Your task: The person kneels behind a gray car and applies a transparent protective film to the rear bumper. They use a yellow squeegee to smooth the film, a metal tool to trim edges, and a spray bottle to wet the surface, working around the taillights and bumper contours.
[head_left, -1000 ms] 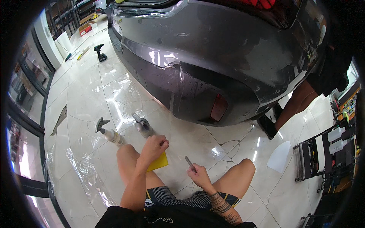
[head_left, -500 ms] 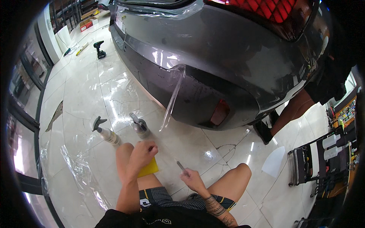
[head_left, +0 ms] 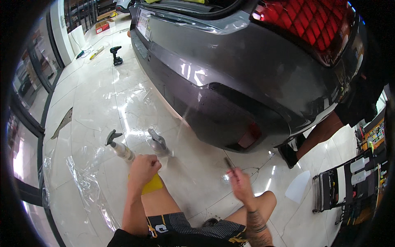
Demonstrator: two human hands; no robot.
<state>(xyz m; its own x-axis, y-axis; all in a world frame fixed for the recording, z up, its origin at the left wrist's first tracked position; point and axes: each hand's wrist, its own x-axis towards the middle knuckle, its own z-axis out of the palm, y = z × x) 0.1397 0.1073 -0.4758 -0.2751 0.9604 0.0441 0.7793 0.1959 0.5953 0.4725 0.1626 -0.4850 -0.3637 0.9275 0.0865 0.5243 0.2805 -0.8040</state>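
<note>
My left hand (head_left: 144,168) is closed above my left thigh. From beneath its fingers a flat yellow squeegee card (head_left: 152,185) sticks out. My right hand (head_left: 241,183), blurred by motion, grips a slim, dark, knife-like cutter (head_left: 228,163) over the floor below the bumper. In front of me is the dark grey car bumper (head_left: 185,84), with its red reflector (head_left: 249,136) low at the corner. Clear film (head_left: 183,127) shows faintly between the bumper and my left hand; whether that hand pinches it I cannot tell.
Two spray bottles stand beyond my left hand: a white one (head_left: 121,150) and a grey one (head_left: 159,144). Clear film scraps (head_left: 88,181) lie on the left. A cordless drill (head_left: 116,55) stands farther off. Another person's leg (head_left: 319,133) and a tool cart (head_left: 345,179) are at right.
My right hand has moved right and forward with the cutter. My left hand has shifted slightly left. The hanging film strip has become fainter, and the view has moved nearer the car.
</note>
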